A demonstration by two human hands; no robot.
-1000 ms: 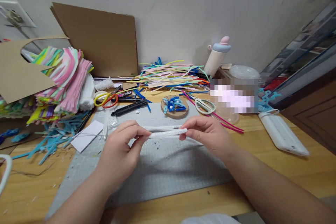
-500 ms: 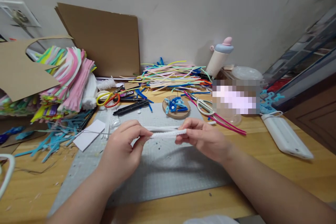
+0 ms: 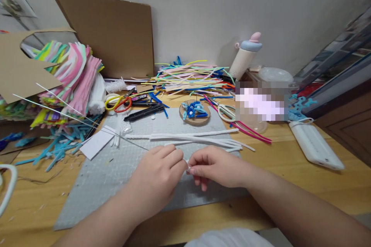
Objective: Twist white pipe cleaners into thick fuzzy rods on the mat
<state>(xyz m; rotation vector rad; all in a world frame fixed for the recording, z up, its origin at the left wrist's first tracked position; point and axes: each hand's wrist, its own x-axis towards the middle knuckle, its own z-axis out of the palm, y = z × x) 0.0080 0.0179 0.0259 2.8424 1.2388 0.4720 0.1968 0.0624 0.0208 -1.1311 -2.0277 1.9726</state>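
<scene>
My left hand (image 3: 158,170) and my right hand (image 3: 214,168) are close together, low over the grey cutting mat (image 3: 95,185). Both are closed in a pinch, fingertips almost touching. Only a small white bit of the white pipe cleaner (image 3: 188,167) shows between them; the rest is hidden by my fingers. Several white pipe cleaners (image 3: 188,137) lie loose on the mat just beyond my hands. Two thin bare wires (image 3: 66,114) run from beside my left hand up toward the left.
On the wooden table: a stack of coloured pipe cleaners (image 3: 72,81) at left, a scattered pile (image 3: 188,77) at the back, scissors (image 3: 118,102), pale scissors (image 3: 226,112), a wooden disc with blue pieces (image 3: 194,112), a bottle (image 3: 246,56), a white case (image 3: 315,144) and cardboard (image 3: 107,32).
My hands have come together and moved down toward me; the stretch of white pipe cleaner held between them is no longer visible. The loose white pipe cleaners on the mat are now uncovered.
</scene>
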